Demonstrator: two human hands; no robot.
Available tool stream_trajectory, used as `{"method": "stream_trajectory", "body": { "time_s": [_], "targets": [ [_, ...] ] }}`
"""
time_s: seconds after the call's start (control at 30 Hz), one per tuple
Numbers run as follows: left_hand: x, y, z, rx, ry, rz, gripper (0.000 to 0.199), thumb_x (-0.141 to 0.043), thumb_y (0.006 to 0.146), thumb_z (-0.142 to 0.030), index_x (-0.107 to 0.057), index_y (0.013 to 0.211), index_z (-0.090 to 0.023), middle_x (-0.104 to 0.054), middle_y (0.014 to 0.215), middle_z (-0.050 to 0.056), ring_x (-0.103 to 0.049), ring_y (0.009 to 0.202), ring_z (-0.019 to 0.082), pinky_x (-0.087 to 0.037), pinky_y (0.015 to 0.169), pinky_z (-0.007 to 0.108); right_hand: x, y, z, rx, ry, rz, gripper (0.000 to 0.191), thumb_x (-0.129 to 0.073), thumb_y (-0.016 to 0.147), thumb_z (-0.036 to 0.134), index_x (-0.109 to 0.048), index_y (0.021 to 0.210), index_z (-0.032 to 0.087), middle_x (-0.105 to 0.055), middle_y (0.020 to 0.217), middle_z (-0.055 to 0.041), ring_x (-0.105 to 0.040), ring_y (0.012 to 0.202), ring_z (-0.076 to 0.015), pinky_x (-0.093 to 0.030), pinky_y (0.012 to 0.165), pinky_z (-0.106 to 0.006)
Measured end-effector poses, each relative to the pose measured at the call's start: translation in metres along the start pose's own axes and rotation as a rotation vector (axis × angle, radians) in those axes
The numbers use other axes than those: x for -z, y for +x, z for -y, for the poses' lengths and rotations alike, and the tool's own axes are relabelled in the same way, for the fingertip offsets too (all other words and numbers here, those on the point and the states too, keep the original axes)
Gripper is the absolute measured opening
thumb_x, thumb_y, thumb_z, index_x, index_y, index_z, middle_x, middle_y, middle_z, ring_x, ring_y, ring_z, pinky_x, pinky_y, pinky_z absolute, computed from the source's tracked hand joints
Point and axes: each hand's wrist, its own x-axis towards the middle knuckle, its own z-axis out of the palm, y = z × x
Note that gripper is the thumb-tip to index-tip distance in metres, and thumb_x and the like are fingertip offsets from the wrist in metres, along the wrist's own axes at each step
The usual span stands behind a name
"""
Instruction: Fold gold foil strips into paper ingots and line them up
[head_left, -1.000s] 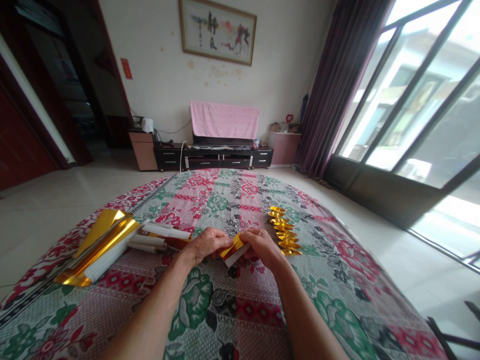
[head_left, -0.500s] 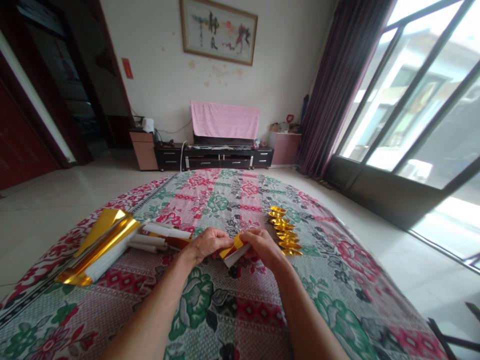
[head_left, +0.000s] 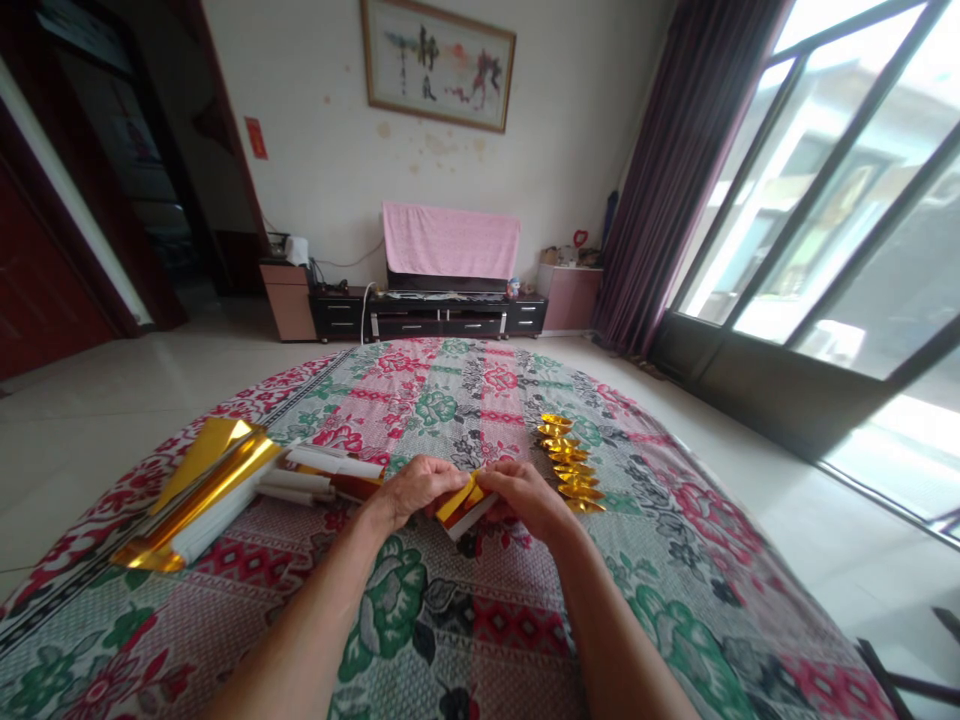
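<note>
Between my two hands is a small piece of gold foil paper (head_left: 462, 508), partly folded, with a white side showing at its lower edge. My left hand (head_left: 421, 488) pinches its left end, and my right hand (head_left: 521, 490) grips the right end. Both hands are just above the patterned cloth. To the right, several folded gold pieces (head_left: 574, 468) lie in a column. On the left are larger gold foil sheets (head_left: 217, 490), partly rolled, and beside them a pile of white-backed paper strips (head_left: 322, 474).
A floral cloth (head_left: 435, 600) covers the round table. Beyond it stands a low black cabinet (head_left: 442, 322) with a pink towel (head_left: 450, 240) draped above it. A dark curtain (head_left: 660, 180) and a large window are at the right.
The gold paper between my hands has tilted and its fold has shifted, with more gold surface showing now. My hands have barely moved.
</note>
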Motion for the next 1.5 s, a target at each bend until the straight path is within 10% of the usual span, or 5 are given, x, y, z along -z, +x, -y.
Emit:
{"method": "stream_trajectory", "body": {
  "time_s": [1.5],
  "targets": [
    [0.0023,-0.0016,0.0002,-0.006,0.014,-0.005,0.026,-0.066,0.061,-0.037,-0.064,0.069,-0.012,-0.053,0.052,-0.003,-0.043,0.048,0.007,-0.031,0.048,0.020,0.0065,-0.0078,0.0019,-0.049,0.011,0.136,0.028,-0.063,0.066,0.040,-0.059,0.071,0.013,-0.058,0.050,0.0028,-0.053,0.042,-0.0068,-0.046,0.048,-0.019]
  ]
}}
